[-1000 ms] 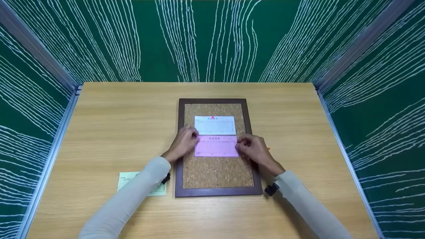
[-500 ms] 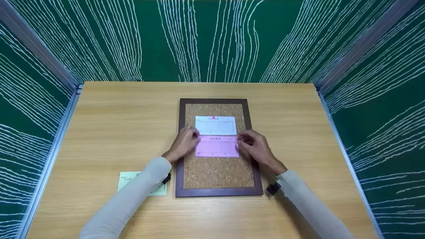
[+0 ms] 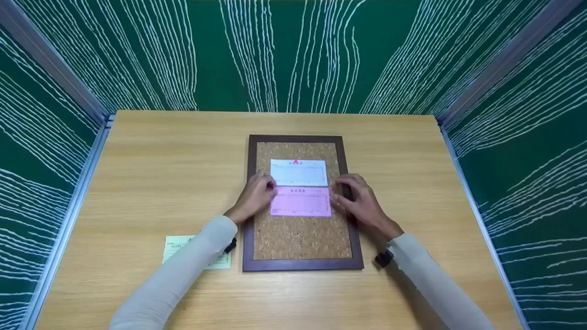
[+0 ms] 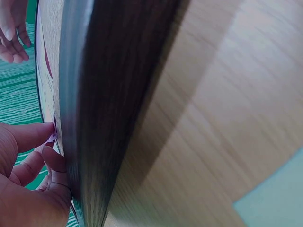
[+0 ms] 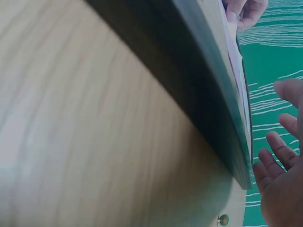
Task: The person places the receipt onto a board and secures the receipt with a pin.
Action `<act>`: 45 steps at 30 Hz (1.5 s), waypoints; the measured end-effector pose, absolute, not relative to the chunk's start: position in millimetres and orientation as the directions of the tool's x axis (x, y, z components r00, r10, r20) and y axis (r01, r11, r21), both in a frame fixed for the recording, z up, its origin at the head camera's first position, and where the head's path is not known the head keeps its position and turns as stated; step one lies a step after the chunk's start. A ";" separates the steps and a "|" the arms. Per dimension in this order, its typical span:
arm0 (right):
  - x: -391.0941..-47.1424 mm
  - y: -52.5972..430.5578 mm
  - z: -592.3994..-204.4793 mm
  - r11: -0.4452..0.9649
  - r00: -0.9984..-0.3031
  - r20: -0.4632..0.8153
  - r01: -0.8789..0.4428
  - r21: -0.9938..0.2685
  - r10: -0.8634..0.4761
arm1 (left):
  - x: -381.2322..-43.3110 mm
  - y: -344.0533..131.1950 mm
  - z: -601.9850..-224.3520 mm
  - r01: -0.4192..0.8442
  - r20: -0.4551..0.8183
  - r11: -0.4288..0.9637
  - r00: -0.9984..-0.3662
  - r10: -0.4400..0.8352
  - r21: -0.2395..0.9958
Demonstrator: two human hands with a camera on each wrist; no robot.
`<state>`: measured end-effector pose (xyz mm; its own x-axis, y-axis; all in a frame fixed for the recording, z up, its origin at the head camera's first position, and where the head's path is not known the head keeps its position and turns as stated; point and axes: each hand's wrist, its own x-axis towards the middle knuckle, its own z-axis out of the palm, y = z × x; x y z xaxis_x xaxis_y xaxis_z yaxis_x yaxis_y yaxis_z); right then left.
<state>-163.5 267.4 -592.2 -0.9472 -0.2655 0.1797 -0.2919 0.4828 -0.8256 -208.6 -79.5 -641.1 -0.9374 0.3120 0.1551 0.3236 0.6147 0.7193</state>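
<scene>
the head camera looks forward and down from above the near side of the table (image 3: 160, 169); it sits well back, taking in the whole framed corkboard (image 3: 302, 240) and the green walls (image 3: 218, 68) beyond; the left wrist camera looks low and tilted from close beside the board's left rim (image 4: 111, 80), the left hand (image 3: 253, 196) at its lower left; the right wrist camera does likewise by the right rim (image 5: 175, 66), the right hand (image 3: 364, 204) at its right edge; both wrist views share the board and both hands; the head and left wrist views share the green slip (image 4: 279, 194).
</scene>
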 end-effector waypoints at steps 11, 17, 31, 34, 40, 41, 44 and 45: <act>-165.0 277.6 -599.2 0.457 -0.934 0.216 -0.331 -0.826 -0.286 | -211.9 -78.0 -642.4 0.302 0.135 0.623 -0.944 0.301 0.721; -166.8 283.1 -602.8 0.480 -0.938 0.189 -0.314 -0.819 -0.291 | -208.1 -76.1 -635.7 0.299 0.128 0.638 -0.945 0.300 0.709; -166.6 285.8 -602.8 0.489 -0.942 0.166 -0.296 -0.821 -0.291 | -204.3 -76.4 -631.8 0.298 0.130 0.627 -0.945 0.299 0.720; -165.7 286.9 -603.6 0.496 -0.946 0.160 -0.287 -0.819 -0.283 | -203.6 -76.4 -631.3 0.290 0.124 0.629 -0.948 0.294 0.721; -164.6 289.7 -605.6 0.509 -0.949 0.162 -0.283 -0.813 -0.269 | -203.3 -76.1 -630.8 0.286 0.115 0.649 -0.949 0.293 0.705; -164.8 289.9 -605.6 0.509 -0.950 0.161 -0.281 -0.814 -0.268 | -203.5 -76.1 -630.9 0.287 0.117 0.649 -0.949 0.292 0.705; -165.0 291.0 -606.0 0.504 -0.949 0.166 -0.285 -0.816 -0.267 | -204.2 -76.5 -632.0 0.293 0.123 0.651 -0.948 0.293 0.700; -165.0 291.4 -606.0 0.506 -0.950 0.166 -0.283 -0.815 -0.265 | -204.5 -76.6 -632.5 0.295 0.125 0.650 -0.947 0.295 0.700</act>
